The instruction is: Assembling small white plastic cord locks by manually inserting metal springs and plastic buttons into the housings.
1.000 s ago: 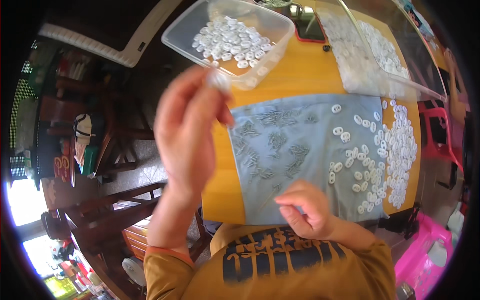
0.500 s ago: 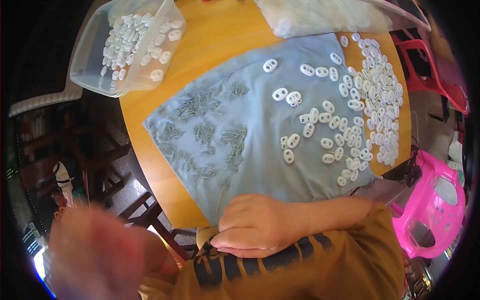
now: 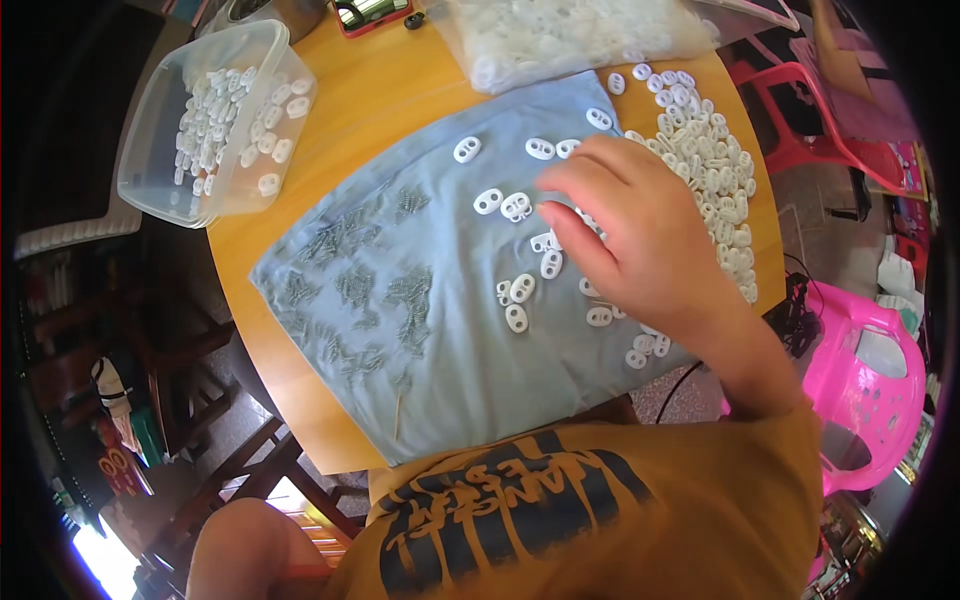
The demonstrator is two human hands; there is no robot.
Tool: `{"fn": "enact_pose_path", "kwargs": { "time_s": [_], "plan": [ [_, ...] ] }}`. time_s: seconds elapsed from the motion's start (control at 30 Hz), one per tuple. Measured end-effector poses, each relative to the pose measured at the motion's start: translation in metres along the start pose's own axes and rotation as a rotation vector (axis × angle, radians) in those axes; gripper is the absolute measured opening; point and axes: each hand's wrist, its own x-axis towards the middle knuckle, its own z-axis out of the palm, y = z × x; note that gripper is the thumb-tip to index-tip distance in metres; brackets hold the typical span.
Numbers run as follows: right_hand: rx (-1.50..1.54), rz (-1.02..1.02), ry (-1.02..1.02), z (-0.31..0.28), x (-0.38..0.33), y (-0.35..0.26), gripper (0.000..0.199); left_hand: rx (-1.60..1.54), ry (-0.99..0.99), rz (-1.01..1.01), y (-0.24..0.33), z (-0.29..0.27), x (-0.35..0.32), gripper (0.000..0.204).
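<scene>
My right hand (image 3: pixel 640 230) reaches in from the right above a blue-grey cloth (image 3: pixel 470 370). Its thumb and forefinger are apart, with nothing seen between them; the other fingers are curled out of sight. Around and beneath it lie white oval two-hole plastic pieces, like cord locks (image 3: pixel 516 207), some partly covered by the hand. Another cord lock (image 3: pixel 467 150) lies alone farther left. Small metal springs (image 3: pixel 355 285) are scattered in clumps on the cloth's left part. A thin stick (image 3: pixel 398 415) rests near the front edge. My left hand is out of view.
A clear plastic box (image 3: pixel 292 145) with white pieces stands at the table's (image 3: pixel 345 85) far left. A clear bag (image 3: pixel 575 40) of white pieces lies at the back, a large pile (image 3: pixel 715 160) to the right. A pink plastic stool (image 3: pixel 860 370) and red chair (image 3: pixel 830 120) stand beyond.
My right hand has gone from resting closed before my body to over the cord locks, its thumb and forefinger apart. The blurred hand at lower left is gone. The whole view has shifted.
</scene>
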Motion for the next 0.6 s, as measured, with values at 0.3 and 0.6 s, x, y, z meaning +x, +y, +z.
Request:
{"fn": "enact_pose_path", "kwargs": {
  "time_s": [0.3,0.6],
  "plan": [
    [-0.037,-0.108,-0.156,0.020,0.009,0.021,0.011,0.344,-0.234,-0.042,0.025,-0.013,-0.003,0.018],
    [0.279,0.035,-0.220,0.025,0.019,0.007,0.012,0.602,-0.446,-0.114,0.097,-0.238,-0.162,0.007]
  ]
}}
